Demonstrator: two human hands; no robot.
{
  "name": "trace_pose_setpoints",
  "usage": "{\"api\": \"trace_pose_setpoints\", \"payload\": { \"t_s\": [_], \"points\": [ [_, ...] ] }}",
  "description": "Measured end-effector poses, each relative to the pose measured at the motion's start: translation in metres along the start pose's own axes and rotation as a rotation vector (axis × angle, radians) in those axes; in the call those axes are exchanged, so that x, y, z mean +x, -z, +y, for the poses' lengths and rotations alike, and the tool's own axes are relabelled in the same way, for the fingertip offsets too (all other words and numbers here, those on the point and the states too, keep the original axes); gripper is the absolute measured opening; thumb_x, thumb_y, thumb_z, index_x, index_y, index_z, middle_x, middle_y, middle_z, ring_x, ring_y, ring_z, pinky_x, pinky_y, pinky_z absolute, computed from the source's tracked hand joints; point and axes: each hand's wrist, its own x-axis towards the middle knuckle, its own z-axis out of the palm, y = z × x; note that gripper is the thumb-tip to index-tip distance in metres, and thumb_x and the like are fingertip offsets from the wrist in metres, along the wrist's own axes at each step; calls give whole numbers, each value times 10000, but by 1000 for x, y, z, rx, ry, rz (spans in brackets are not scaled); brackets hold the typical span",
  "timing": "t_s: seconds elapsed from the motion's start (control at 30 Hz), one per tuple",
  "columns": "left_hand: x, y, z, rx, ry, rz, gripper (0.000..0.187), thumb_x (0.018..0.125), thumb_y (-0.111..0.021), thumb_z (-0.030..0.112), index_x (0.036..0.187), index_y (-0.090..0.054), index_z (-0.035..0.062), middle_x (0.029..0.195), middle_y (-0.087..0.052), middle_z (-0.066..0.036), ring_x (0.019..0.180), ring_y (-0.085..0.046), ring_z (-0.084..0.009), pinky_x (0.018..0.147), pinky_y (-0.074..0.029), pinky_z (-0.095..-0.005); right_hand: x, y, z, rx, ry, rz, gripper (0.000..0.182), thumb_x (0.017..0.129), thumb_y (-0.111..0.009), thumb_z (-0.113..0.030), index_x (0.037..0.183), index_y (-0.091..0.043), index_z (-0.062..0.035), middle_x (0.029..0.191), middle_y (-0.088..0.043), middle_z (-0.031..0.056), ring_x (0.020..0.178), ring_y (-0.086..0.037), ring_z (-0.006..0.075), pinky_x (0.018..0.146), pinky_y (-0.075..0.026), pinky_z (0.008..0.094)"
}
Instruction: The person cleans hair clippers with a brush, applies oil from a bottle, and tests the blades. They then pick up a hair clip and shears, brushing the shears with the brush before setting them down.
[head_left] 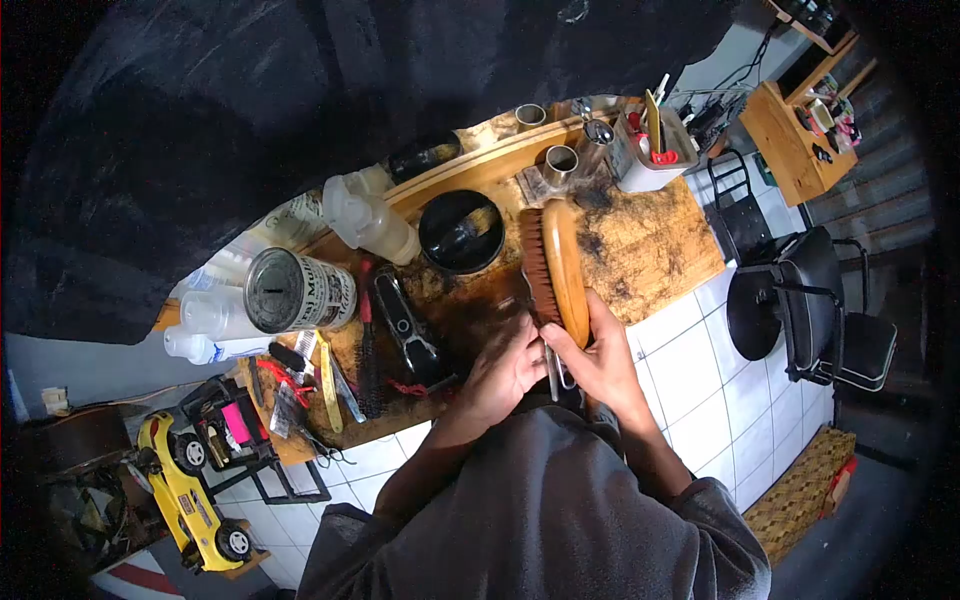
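My right hand (pixel 602 362) is closed round the lower end of a brush with a wooden back (pixel 566 262) and brown bristles (pixel 538 268), held upright above the worktop. My left hand (pixel 507 372) is beside it, fingers bent in at the foot of the bristles. Between the hands, metal scissors (pixel 554 378) show their lower parts; a thin metal edge runs along the bristles, and the fingers hide the rest. Left of my hands lie a black hair clipper (pixel 408 330) and a round black brush (pixel 369 365). A black bowl (pixel 462 262) holding a shaving brush (pixel 468 232) stands beyond.
On the wooden worktop (pixel 650 255) stand a tin can (pixel 275 290), clear spray bottles (pixel 368 220), a metal cup (pixel 560 163) and a white container of tools (pixel 655 170). A yellow straight razor (pixel 328 385) lies front left. A black chair (pixel 815 290) is at right, a yellow toy car (pixel 190 505) lower left.
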Motion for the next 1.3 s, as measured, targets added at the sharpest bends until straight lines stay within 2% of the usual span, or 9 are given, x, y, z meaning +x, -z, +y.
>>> {"api": "trace_pose_setpoints", "payload": {
  "t_s": [0.17,0.37,0.6,0.73,0.87,0.9,1.0,1.23,1.3],
  "points": [
    [-3,-11,17,-76,72,-14,528,988,-413,395,1361,-365,25,1330,-454,-182,1221,-479,-301,1019,-411,-455,10,21,-17,-305,302,167,356,838,-677,-172,1157,-607,-28,1061,-547,191,959,-582,302,789,-486,361],
    [-7,1,45,-189,75,-46,578,1012,-251,415,1399,-320,-8,1401,-399,-225,1299,-402,-318,1080,-334,-454,2,46,-17,-380,326,-226,394,800,-726,-243,1138,-661,-51,763,-638,179,719,-610,260,683,-493,363],
    [-6,2,47,-103,65,-91,675,991,-281,475,1426,-233,-39,1462,-296,-239,1351,-331,-326,1109,-288,-448,-3,81,-23,-187,253,-653,385,774,-754,-259,1112,-683,-89,927,-680,199,829,-670,333,753,-515,362],
    [-7,3,46,-182,104,-14,624,1005,-270,429,1391,-291,-61,1435,-344,-239,1342,-344,-323,1123,-261,-451,-2,63,-28,-364,209,-128,373,809,-713,-275,1129,-673,-88,815,-697,148,738,-668,299,830,-471,396],
    [-6,4,51,-280,47,-43,634,1006,-254,429,1383,-296,-79,1442,-342,-227,1350,-333,-319,1123,-270,-450,-6,73,-18,-350,243,-416,381,766,-759,-197,1094,-673,-23,881,-667,172,794,-646,263,691,-499,351],
    [-8,5,52,-282,46,-40,634,1006,-254,429,1383,-296,-79,1442,-342,-227,1350,-333,-319,1123,-270,-450,-7,79,-28,-329,16,-550,372,768,-763,-216,1082,-683,-32,904,-673,200,820,-659,285,701,-506,353],
    [-8,3,52,-126,18,-46,635,1005,-244,423,1407,-263,-67,1449,-332,-225,1354,-330,-308,1115,-290,-448,-3,88,-22,-168,250,-754,376,760,-775,-228,1072,-691,-36,883,-665,194,801,-650,299,700,-501,342],
    [-9,-9,47,-169,42,38,613,1004,-266,405,1412,-278,-52,1446,-338,-228,1339,-354,-304,1098,-318,-401,-1,70,-25,-282,169,-256,368,790,-735,-223,1103,-675,-39,858,-668,164,722,-595,279,741,-480,370],
    [-8,-7,49,-179,27,-24,629,999,-285,426,1416,-277,-44,1438,-358,-208,1327,-374,-287,1089,-334,-385,-4,70,-18,-222,211,-391,380,794,-732,-243,1114,-672,-46,823,-657,168,736,-612,270,722,-489,347]
  ]
}}
